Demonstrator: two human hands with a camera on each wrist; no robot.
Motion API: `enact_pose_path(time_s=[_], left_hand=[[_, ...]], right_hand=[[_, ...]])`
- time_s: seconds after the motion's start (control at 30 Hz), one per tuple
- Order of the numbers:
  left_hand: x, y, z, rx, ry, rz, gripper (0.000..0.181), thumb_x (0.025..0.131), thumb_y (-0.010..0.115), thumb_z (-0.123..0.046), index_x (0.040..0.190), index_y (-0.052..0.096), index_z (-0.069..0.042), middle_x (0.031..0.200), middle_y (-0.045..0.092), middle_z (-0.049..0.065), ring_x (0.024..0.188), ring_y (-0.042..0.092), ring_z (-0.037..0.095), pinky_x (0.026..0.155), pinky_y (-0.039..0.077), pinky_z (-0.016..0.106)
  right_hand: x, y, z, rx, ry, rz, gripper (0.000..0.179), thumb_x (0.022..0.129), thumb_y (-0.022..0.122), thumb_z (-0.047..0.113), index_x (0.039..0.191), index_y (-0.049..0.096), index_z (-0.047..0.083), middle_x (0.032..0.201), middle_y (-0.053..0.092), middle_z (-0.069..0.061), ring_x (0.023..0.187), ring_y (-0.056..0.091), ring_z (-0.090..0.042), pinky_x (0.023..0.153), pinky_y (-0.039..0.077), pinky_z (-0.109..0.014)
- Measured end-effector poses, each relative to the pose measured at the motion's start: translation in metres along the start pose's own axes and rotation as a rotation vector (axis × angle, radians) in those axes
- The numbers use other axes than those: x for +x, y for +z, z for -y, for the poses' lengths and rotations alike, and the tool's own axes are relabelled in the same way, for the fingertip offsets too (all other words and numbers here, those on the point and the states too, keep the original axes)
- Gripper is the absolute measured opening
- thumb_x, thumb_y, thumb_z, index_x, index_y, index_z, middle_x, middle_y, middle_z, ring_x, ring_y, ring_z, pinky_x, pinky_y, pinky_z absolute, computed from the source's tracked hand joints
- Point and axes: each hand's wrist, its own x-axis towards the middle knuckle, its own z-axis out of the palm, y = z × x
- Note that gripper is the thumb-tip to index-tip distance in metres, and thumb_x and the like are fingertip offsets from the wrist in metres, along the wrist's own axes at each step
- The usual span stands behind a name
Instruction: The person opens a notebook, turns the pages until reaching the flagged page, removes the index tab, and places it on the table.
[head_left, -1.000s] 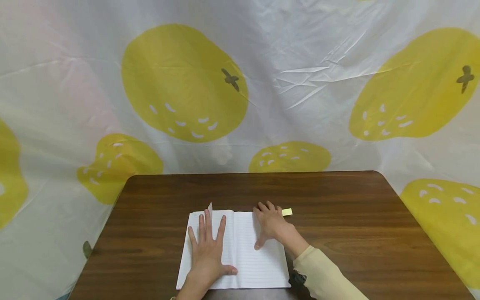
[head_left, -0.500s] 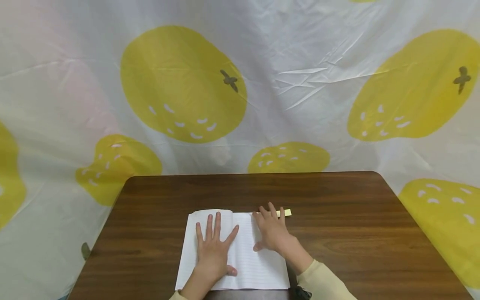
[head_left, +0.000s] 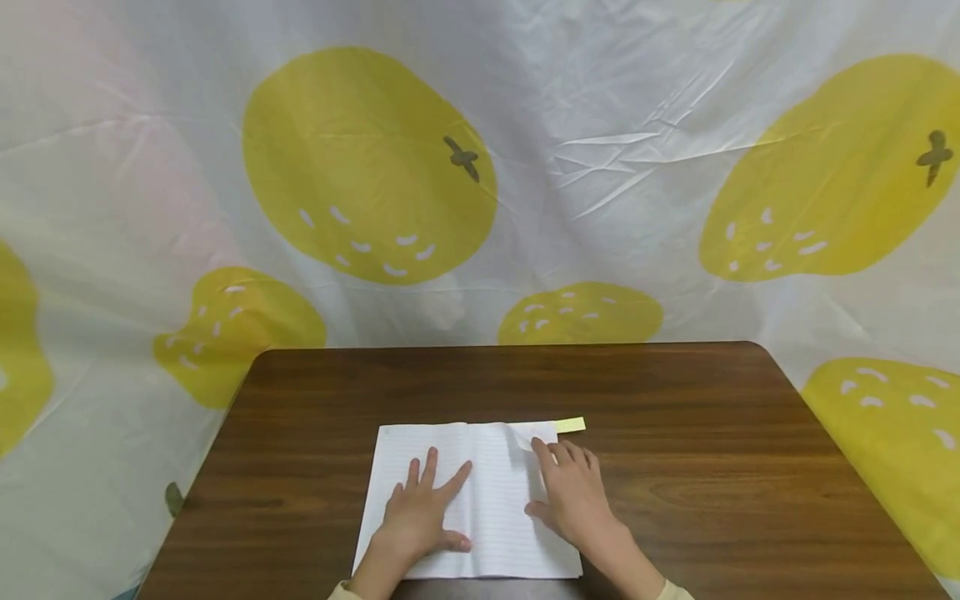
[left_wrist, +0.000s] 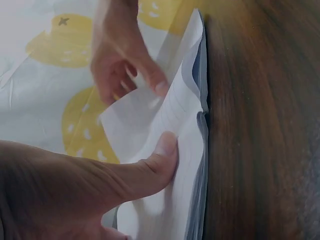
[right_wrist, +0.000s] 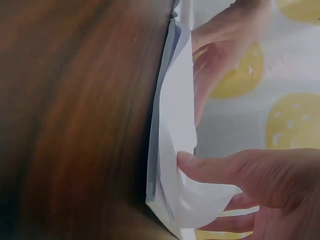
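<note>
An open lined notebook [head_left: 495,517] lies on the brown table, its two halves spread flat. My left hand [head_left: 415,512] rests on the left page with fingers spread, its thumb near the centre fold. In the left wrist view that thumb [left_wrist: 162,155] presses the paper. At the right side, my right hand [head_left: 577,496] holds the edge of the right page [right_wrist: 200,200], whose upper corner is lifted and curls inward. The right thumb [right_wrist: 200,167] touches the page face, and the fingers are partly hidden behind the paper. A yellow sticky tab [head_left: 570,425] sticks out at the upper right.
The wood-grain table [head_left: 712,450] extends around the notebook on both sides and behind it. A white curtain [head_left: 585,192] printed with yellow fruit hangs beyond the table's far edge.
My right hand has moved down and right from the notebook's top edge to the page's right edge, lifting its corner. A raised page on the left now lies flat; the left hand slid slightly down.
</note>
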Motion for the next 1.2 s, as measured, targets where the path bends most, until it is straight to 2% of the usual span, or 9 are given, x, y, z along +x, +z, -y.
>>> enact_pose_path(time_s=[0.13,0.23,0.4,0.57,0.7,0.8,0.97,1.1,1.2], left_hand=[[0.0,-0.002,0.002,0.011,0.008,0.001,0.108,0.062,0.088,-0.049,0.156,0.041,-0.024,0.163,0.023,0.031,0.147,0.026,0.057,0.107,0.037,0.071],[0.0,-0.003,0.003,0.002,0.015,-0.004,0.108,0.061,0.089,-0.048,0.155,0.042,-0.023,0.162,0.024,0.032,0.146,0.026,0.058,0.106,0.037,0.072],[0.001,0.0,0.006,-0.044,0.022,-0.004,0.111,0.061,0.089,-0.048,0.156,0.041,-0.021,0.162,0.023,0.033,0.146,0.024,0.06,0.106,0.035,0.074],[0.002,0.001,0.012,-0.105,0.025,0.005,0.114,0.061,0.091,-0.042,0.158,0.037,-0.015,0.163,0.021,0.033,0.146,0.023,0.059,0.106,0.033,0.075],[0.001,-0.003,0.014,-0.176,0.038,-0.002,0.113,0.061,0.092,-0.037,0.156,0.038,-0.007,0.162,0.023,0.033,0.146,0.025,0.059,0.105,0.034,0.076],[0.0,-0.004,0.014,-0.192,0.057,-0.004,0.112,0.062,0.092,-0.037,0.155,0.039,-0.004,0.161,0.023,0.035,0.145,0.025,0.06,0.104,0.034,0.076],[0.001,-0.004,0.016,-0.194,0.06,-0.026,0.094,0.078,0.084,-0.036,0.154,0.039,-0.001,0.16,0.027,0.034,0.144,0.029,0.059,0.105,0.036,0.074],[0.002,-0.005,0.015,-0.234,0.033,-0.065,0.076,0.096,0.067,-0.039,0.153,0.039,0.002,0.158,0.032,0.034,0.142,0.034,0.058,0.109,0.036,0.068],[0.005,-0.005,0.014,-0.257,-0.011,-0.083,0.077,0.101,0.053,-0.052,0.155,0.035,0.0,0.158,0.034,0.032,0.143,0.036,0.054,0.112,0.036,0.065]], right_hand=[[-0.007,-0.003,-0.004,0.018,0.047,0.021,0.079,0.067,0.094,0.024,0.133,0.057,0.002,0.119,0.069,-0.021,0.112,0.063,-0.043,0.094,0.048,-0.059],[-0.011,-0.006,-0.007,0.081,0.074,-0.017,0.067,0.07,0.092,0.017,0.127,0.062,0.0,0.111,0.073,-0.019,0.103,0.068,-0.038,0.087,0.052,-0.055],[-0.014,-0.008,-0.015,0.256,0.123,-0.096,0.044,0.073,0.087,0.002,0.113,0.069,0.0,0.084,0.072,-0.005,0.074,0.066,-0.017,0.067,0.054,-0.035],[-0.01,-0.009,-0.027,0.545,0.226,-0.063,0.021,0.078,0.082,-0.003,0.096,0.072,0.002,0.074,0.069,0.001,0.065,0.061,-0.004,0.063,0.053,-0.021],[-0.007,-0.01,-0.038,0.849,0.374,0.007,0.012,0.083,0.079,-0.001,0.092,0.071,-0.001,0.077,0.072,-0.006,0.066,0.063,-0.005,0.064,0.053,-0.019],[-0.006,-0.009,-0.045,0.976,0.429,0.043,0.014,0.085,0.077,0.002,0.095,0.07,-0.006,0.081,0.073,-0.011,0.068,0.065,-0.007,0.065,0.055,-0.02],[-0.006,-0.004,-0.048,1.051,0.407,0.094,0.021,0.088,0.076,0.007,0.101,0.068,-0.009,0.086,0.075,-0.014,0.071,0.067,-0.008,0.066,0.058,-0.026],[-0.004,0.002,-0.044,1.077,0.4,0.124,0.023,0.09,0.075,0.008,0.103,0.068,-0.009,0.086,0.076,-0.013,0.07,0.067,-0.01,0.065,0.058,-0.028],[0.001,0.006,-0.037,1.087,0.395,0.145,0.022,0.09,0.075,0.01,0.103,0.068,-0.008,0.085,0.076,-0.011,0.071,0.068,-0.012,0.065,0.058,-0.027]])
